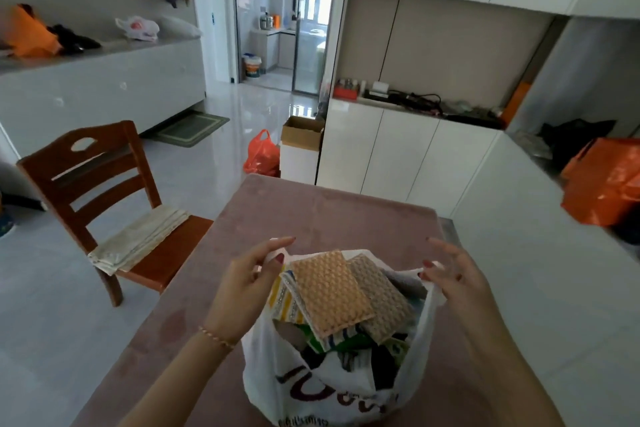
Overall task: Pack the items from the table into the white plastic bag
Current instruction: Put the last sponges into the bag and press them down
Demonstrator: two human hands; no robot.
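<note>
The white plastic bag (304, 388) stands on the pink table (322, 215) close to me, full of cloths and packets. An orange textured cloth (329, 291) and a beige one (379, 298) lie on top, sticking out of the mouth. My left hand (249, 284) pinches the bag's left handle between thumb and fingers. My right hand (453, 274) pinches the right handle, with the other fingers spread. The two hands hold the mouth open.
A wooden chair (104, 191) with a folded cloth on its seat stands left of the table. An orange bag (263, 154) and a cardboard box (302, 133) sit on the floor beyond. White cabinets run along the right, with an orange bag (606, 184) on the counter.
</note>
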